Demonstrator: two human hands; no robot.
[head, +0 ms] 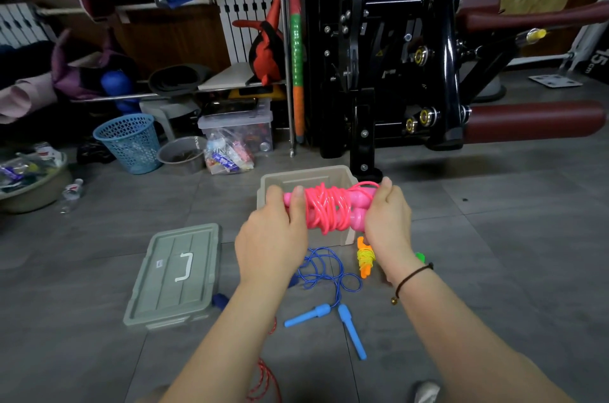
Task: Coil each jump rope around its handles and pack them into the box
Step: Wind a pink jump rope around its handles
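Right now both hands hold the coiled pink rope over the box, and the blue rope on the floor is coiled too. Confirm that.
Not quite. In the head view the blue rope lies loose and uncoiled on the floor. The rest stands: both hands, left hand and right hand, hold the coiled pink rope over the box.

We read one marking with confidence: the white figures "15" with small letters "cm" beneath, printed on a black panel (598,61) far beyond and to the right of the right hand (387,221). A yellow triangular warning sign sits on the black steel exercise machine frame (379,53), beyond both hands; we cannot make out its symbol. A small white label on the grey-green plastic box lid (174,274), just left of the left hand (270,238), is too small to read. Packet wrappers in the clear plastic bag (227,155) carry print that we cannot resolve.
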